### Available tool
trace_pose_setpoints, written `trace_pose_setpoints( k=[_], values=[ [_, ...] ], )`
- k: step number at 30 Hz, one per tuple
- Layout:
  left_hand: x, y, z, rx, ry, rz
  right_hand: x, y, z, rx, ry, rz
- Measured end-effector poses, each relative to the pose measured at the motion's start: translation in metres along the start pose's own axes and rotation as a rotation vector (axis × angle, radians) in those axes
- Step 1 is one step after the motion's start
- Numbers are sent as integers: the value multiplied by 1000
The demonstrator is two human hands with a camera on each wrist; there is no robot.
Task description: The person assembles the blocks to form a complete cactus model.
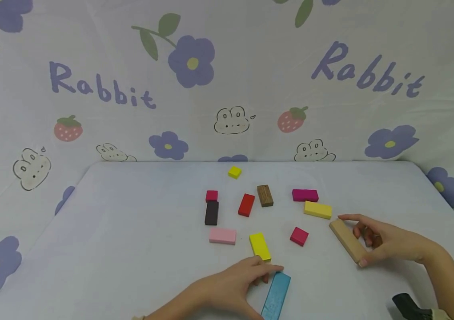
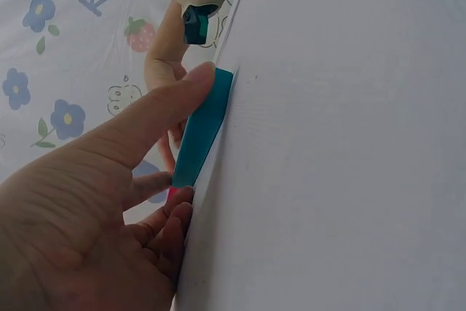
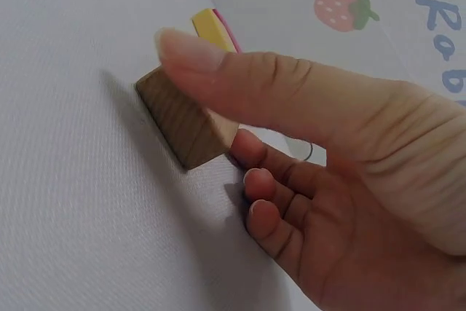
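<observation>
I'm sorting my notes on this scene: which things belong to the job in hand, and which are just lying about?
In the job:
blue block, pinched by the left hand
tan wooden block, held by the right hand

Apparently just lying about, ungripped:
black block, pink block, red block, brown block, magenta block
two longer yellow blocks, small yellow block, two small crimson blocks

On our white tabletop (image 1: pixel 110 231), taken from its middle, we find a small yellow block (image 1: pixel 234 172) at twelve o'clock, a magenta block (image 1: pixel 305 195) at two, a tan block (image 1: pixel 347 240) at three, a blue block (image 1: pixel 276 297) at five and a pink block (image 1: pixel 222 236) at nine.
</observation>
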State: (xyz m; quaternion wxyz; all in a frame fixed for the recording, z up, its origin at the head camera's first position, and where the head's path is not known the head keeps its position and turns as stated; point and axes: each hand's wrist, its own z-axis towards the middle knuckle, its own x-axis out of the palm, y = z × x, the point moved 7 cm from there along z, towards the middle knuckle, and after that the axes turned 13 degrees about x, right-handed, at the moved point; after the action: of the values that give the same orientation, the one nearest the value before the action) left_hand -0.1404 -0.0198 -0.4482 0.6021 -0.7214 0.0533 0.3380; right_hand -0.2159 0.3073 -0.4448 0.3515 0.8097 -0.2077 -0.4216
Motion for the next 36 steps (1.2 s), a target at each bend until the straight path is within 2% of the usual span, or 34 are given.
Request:
trace_pose_setpoints(
  k=[5,15,20,23,27,30,32,36],
  values=[
    [1,-4,1,4,12,69,2,1,-1,-8,28,-6],
    [1,-7,3,-17,-22,117,3,4,0,4,14,-16],
    [0,-6,3,-47,-33,103,2,4,1,6,6,-3],
    [-2,-5,1,-57,-43,64,2,6,2,6,-8,-14],
    [-8,-8,1,-49,-65,34,2,8,3,27,-26,-39],
    [-14,-10,1,-39,-92,47,2,11,2,64,-32,-43],
    [-21,-12,0,-33,-122,58,1,14,2,84,-38,-39],
    [-34,-10,-1,-32,-191,49,-2,25,0,71,-75,-45]
  ],
)
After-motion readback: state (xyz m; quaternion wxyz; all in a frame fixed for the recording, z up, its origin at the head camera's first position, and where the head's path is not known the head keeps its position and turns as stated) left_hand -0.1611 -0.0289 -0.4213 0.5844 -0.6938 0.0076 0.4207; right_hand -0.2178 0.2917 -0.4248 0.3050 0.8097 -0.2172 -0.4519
